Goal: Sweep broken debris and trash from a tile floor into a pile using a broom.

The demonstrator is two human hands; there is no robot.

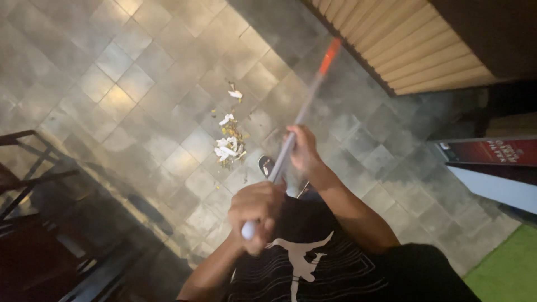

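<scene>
On the grey, diamond-laid stone tile floor (140, 84), a small heap of white paper scraps and yellowish debris (228, 146) lies gathered just ahead of the person's dark shoe (266, 164), with a few stray bits, one white scrap among them, trailing away from it toward the top of the view. That suggests the sweeping is partly done: the litter sits mostly in one pile, yet it has not been picked up, and no dustpan shows anywhere. A long, slim grey metal broom handle with an orange section near its far end (305, 109) runs diagonally, its long axis slanting from lower left to upper right, the orange end pointing toward the slatted wooden wall panel (403, 50); the bristle head cannot be seen. The left hand (256, 215) is clenched tight around the near, rounded end of the handle, close to the black printed shirt (313, 257). The right hand (303, 150) is wrapped around the shaft farther up. Dark metal chair frames (33, 173) stand at the left edge.
</scene>
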